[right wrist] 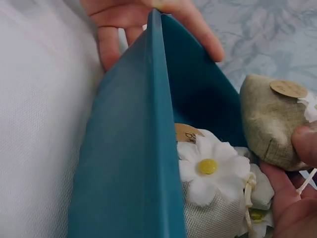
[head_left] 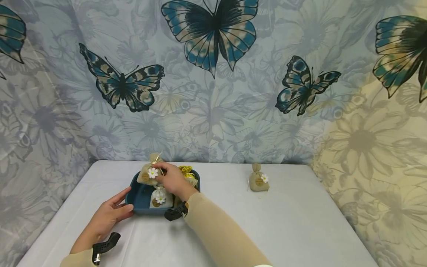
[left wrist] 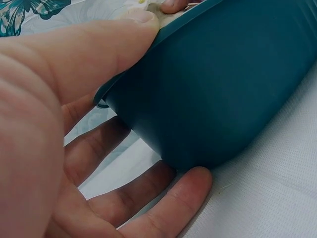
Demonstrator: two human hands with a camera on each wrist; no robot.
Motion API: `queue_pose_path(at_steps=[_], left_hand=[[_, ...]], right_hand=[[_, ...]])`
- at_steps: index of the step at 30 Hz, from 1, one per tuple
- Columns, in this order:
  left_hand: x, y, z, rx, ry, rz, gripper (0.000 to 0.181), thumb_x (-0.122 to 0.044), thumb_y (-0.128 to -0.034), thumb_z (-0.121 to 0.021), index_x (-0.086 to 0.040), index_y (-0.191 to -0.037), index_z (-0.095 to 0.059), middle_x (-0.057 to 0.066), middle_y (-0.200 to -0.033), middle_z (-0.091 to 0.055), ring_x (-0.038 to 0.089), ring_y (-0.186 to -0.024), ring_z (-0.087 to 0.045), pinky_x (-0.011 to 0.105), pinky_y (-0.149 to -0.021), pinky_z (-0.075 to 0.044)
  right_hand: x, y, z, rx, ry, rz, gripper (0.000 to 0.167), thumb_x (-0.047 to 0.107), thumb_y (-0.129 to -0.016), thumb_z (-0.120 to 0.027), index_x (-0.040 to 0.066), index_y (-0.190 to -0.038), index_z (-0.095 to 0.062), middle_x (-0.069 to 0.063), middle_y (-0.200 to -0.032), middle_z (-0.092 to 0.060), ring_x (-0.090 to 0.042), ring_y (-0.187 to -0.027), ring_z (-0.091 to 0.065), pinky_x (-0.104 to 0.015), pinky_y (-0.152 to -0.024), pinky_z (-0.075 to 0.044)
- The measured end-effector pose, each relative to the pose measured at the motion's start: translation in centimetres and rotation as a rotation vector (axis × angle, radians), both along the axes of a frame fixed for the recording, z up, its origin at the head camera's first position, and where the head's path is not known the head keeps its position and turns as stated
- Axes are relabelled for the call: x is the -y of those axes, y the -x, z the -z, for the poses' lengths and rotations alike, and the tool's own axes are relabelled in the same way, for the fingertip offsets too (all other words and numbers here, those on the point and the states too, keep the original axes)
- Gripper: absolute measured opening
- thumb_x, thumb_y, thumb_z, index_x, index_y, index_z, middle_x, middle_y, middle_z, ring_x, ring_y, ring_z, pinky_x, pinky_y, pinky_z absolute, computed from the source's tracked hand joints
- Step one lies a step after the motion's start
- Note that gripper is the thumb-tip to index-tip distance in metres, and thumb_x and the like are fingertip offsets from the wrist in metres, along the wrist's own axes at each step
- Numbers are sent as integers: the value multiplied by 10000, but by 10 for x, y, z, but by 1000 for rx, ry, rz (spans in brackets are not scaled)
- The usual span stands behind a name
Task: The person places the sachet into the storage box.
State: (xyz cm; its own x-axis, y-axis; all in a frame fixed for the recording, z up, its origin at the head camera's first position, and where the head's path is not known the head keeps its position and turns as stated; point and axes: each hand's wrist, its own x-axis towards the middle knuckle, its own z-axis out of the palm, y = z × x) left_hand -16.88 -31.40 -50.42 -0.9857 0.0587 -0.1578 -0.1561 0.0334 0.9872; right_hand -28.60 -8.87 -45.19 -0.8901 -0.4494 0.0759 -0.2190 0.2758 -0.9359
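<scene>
My right hand (head_left: 175,181) pinches a tan burlap drawstring sachet (head_left: 144,176) with a white daisy and a round tag. It holds the sachet over the left part of a blue plastic basket (head_left: 141,211). At the basket's left end my left hand (head_left: 108,215) grips the wall; its thumb (left wrist: 114,44) lies at the rim and its fingers touch the outside. A white sachet (head_left: 168,200) with a daisy sits inside the basket, below the held one. Behind my right hand, something shiny gold (head_left: 186,171) shows at the basket's far right; other contents there are partly hidden.
Another burlap sachet (head_left: 257,184) with a daisy stands alone on the white tablecloth (head_left: 300,222), right of the basket. A butterfly-patterned cloth (head_left: 213,122) hangs behind the table. Black wrist cameras (head_left: 106,244) sit on both wrists.
</scene>
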Motion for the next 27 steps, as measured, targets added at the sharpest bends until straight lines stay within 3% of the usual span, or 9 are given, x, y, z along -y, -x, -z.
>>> queue_pose_path(at_steps=[6,10,18,21,23,25,27], left_hand=[[1,0,3,-14,-6,1,794,-111,-979,-665,-85,-1605,-179,276,-1615,-8,438,-1404,-225,409,-952,-532],[1,1,4,-14,-1,-6,792,-116,-973,-674,-95,-1604,-196,261,-1619,-35,425,-1395,-251,401,-946,-535],[0,1,1,-18,7,-1,800,-134,-971,-681,-92,-1604,-193,273,-1615,-40,440,-1392,-269,410,-949,-533],[0,1,2,-18,5,-1,800,-131,-970,-682,-94,-1604,-196,274,-1615,-34,444,-1395,-265,412,-949,-533],[0,1,2,-17,4,-5,795,-123,-970,-681,-99,-1604,-202,269,-1617,-36,440,-1396,-269,411,-947,-534],[1,1,2,-21,5,-5,794,-120,-970,-679,-97,-1604,-202,273,-1616,-38,445,-1394,-270,411,-946,-534],[1,1,2,-25,5,-3,791,-116,-971,-677,-96,-1604,-202,277,-1614,-41,448,-1392,-274,414,-947,-533]], right_hand=[[7,-1,5,103,61,8,360,20,-960,-651,291,-1188,-712,130,-1267,-594,-132,-755,-611,-289,-588,-568],[11,1,9,134,70,28,375,-1,-964,-636,301,-1172,-716,107,-1278,-600,-207,-619,-629,-309,-545,-591],[12,1,10,146,86,19,374,-24,-962,-632,266,-1186,-705,81,-1273,-587,-208,-682,-684,-301,-616,-606],[11,1,9,114,26,-15,374,-2,-966,-631,263,-1221,-694,54,-1313,-576,-187,-759,-691,-300,-663,-603],[11,2,8,61,-62,-61,398,19,-958,-635,276,-1259,-681,57,-1419,-517,-156,-1008,-662,-318,-843,-574],[10,2,7,7,-146,-104,432,34,-937,-644,281,-1290,-669,63,-1505,-438,-144,-1247,-529,-348,-1025,-472],[10,2,6,-29,-205,-125,468,40,-901,-667,282,-1301,-666,75,-1551,-379,-135,-1387,-356,-351,-1128,-348]])
